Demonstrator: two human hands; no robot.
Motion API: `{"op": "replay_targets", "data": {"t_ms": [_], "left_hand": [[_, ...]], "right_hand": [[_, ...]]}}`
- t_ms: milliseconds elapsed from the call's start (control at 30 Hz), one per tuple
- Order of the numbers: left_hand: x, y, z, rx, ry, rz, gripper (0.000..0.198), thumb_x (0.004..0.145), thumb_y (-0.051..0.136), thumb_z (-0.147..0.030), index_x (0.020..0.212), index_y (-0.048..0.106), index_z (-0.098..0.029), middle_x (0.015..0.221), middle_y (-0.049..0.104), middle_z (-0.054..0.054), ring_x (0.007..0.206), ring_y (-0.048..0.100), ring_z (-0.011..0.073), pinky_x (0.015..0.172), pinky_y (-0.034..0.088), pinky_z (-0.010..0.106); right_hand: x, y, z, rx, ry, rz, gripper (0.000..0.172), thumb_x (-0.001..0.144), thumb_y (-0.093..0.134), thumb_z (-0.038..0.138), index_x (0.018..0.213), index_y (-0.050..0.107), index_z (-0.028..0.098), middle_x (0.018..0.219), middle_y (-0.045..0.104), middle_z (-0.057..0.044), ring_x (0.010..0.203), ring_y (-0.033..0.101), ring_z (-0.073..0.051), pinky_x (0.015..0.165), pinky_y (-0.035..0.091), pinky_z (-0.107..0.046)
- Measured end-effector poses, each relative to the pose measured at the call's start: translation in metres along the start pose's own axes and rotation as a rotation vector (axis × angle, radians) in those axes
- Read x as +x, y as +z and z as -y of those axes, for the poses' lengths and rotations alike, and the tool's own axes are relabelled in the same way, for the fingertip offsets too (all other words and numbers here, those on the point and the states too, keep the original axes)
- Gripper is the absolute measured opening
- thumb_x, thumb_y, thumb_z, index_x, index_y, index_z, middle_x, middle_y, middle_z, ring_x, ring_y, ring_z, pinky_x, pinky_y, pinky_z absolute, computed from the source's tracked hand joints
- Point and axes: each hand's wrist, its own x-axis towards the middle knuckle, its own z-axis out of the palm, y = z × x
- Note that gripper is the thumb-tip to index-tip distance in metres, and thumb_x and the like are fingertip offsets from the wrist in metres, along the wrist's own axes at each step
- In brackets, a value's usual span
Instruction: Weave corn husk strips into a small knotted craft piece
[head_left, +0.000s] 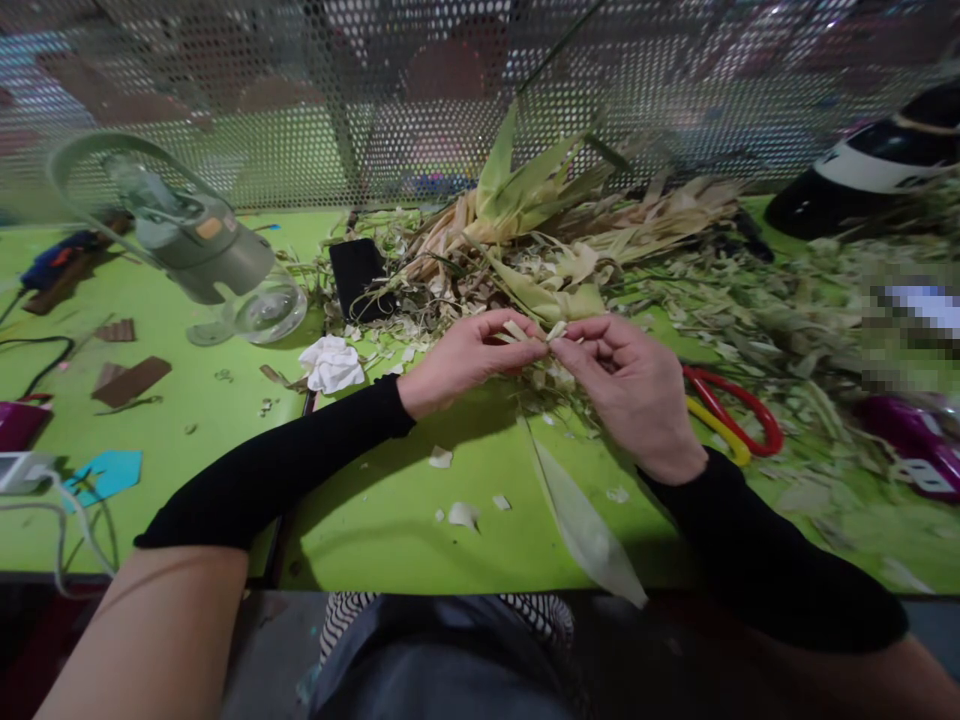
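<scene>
My left hand (469,358) and my right hand (630,385) meet over the green table (225,400), both pinched on a small pale strip of corn husk (536,332) between the fingertips. Both forearms wear black sleeves. A long pale husk leaf (585,525) lies flat on the table below my right wrist, reaching the near edge. A heap of dry and green corn husks (540,235) is piled just behind my hands.
Red and yellow scissors (731,420) lie right of my right hand. A small desk fan (187,240), a black phone (358,277) and a crumpled white tissue (331,364) sit to the left. Husk scraps (787,330) cover the right side. Perforated metal screen (375,100) behind.
</scene>
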Motion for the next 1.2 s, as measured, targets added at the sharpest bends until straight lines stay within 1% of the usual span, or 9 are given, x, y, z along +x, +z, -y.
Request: {"op": "replay_targets", "data": {"t_ms": [167,300,367,500,700,833,900,1067,1200], "left_hand": [[0.0,0.0,-0.004,-0.038,-0.072,-0.004,0.018,0.081,0.077,-0.022,0.088,0.063,-0.013,0.073,0.069,-0.002,0.07,0.064,0.0068,0.077,0.052,0.025],[0.0,0.003,-0.009,-0.077,-0.087,-0.048,0.018,0.08,0.078,-0.018,0.086,0.062,-0.013,0.071,0.067,-0.003,0.067,0.065,0.0061,0.076,0.054,0.024],[0.0,0.004,-0.01,-0.088,-0.094,-0.064,0.014,0.082,0.075,-0.016,0.086,0.062,-0.012,0.069,0.067,-0.004,0.065,0.065,0.0057,0.075,0.054,0.024],[-0.001,0.005,-0.01,-0.085,-0.102,-0.062,0.011,0.085,0.073,-0.016,0.087,0.063,-0.012,0.071,0.069,-0.002,0.068,0.066,0.006,0.079,0.055,0.025],[-0.002,0.006,-0.006,-0.057,-0.103,-0.065,0.028,0.078,0.083,-0.03,0.089,0.064,-0.012,0.072,0.07,-0.001,0.071,0.067,0.0082,0.083,0.055,0.029],[-0.002,0.006,-0.005,-0.023,-0.08,-0.054,0.042,0.07,0.088,-0.041,0.09,0.064,-0.012,0.075,0.07,0.0,0.072,0.066,0.009,0.082,0.054,0.03],[-0.003,0.006,-0.006,-0.003,-0.066,-0.043,0.043,0.07,0.087,-0.043,0.09,0.065,-0.012,0.076,0.07,0.0,0.072,0.065,0.0088,0.082,0.054,0.03],[-0.003,0.004,-0.005,0.009,-0.06,-0.023,0.026,0.083,0.079,-0.032,0.089,0.064,-0.011,0.077,0.07,0.001,0.073,0.065,0.0076,0.082,0.054,0.028],[-0.002,0.003,-0.004,0.004,-0.072,-0.008,0.018,0.087,0.074,-0.025,0.089,0.064,-0.011,0.076,0.071,0.001,0.072,0.066,0.0071,0.081,0.054,0.027]], "right_hand": [[-0.001,-0.002,0.0,-0.032,-0.041,0.013,0.016,0.088,0.071,0.036,0.086,0.067,0.021,0.057,0.052,0.005,0.048,0.039,-0.01,0.045,0.029,-0.025],[-0.003,-0.002,0.002,-0.076,-0.065,0.017,0.014,0.089,0.07,0.034,0.091,0.07,0.02,0.053,0.046,0.007,0.046,0.035,-0.009,0.045,0.027,-0.026],[-0.004,-0.002,0.004,-0.111,-0.082,-0.001,0.014,0.09,0.069,0.034,0.092,0.072,0.021,0.052,0.043,0.007,0.046,0.034,-0.009,0.046,0.026,-0.027],[-0.005,-0.001,0.004,-0.16,-0.088,-0.055,0.016,0.09,0.068,0.036,0.086,0.072,0.022,0.052,0.045,0.006,0.047,0.035,-0.011,0.047,0.027,-0.028],[-0.005,0.0,0.003,-0.241,-0.152,-0.069,0.016,0.091,0.068,0.037,0.085,0.072,0.024,0.062,0.06,0.0,0.053,0.044,-0.014,0.05,0.033,-0.03],[-0.006,-0.002,0.003,-0.293,-0.191,-0.06,0.013,0.091,0.066,0.033,0.083,0.072,0.024,0.061,0.06,0.0,0.051,0.046,-0.014,0.05,0.033,-0.03],[-0.006,-0.003,0.003,-0.296,-0.209,-0.058,0.013,0.091,0.066,0.031,0.083,0.072,0.023,0.061,0.061,0.0,0.05,0.047,-0.013,0.05,0.034,-0.03],[-0.008,-0.003,0.005,-0.303,-0.218,-0.047,0.012,0.091,0.066,0.03,0.083,0.072,0.023,0.062,0.064,-0.001,0.051,0.051,-0.014,0.052,0.035,-0.031],[-0.008,-0.002,0.006,-0.319,-0.226,-0.043,0.012,0.091,0.067,0.03,0.083,0.072,0.022,0.06,0.062,0.0,0.049,0.048,-0.013,0.051,0.035,-0.031]]}}
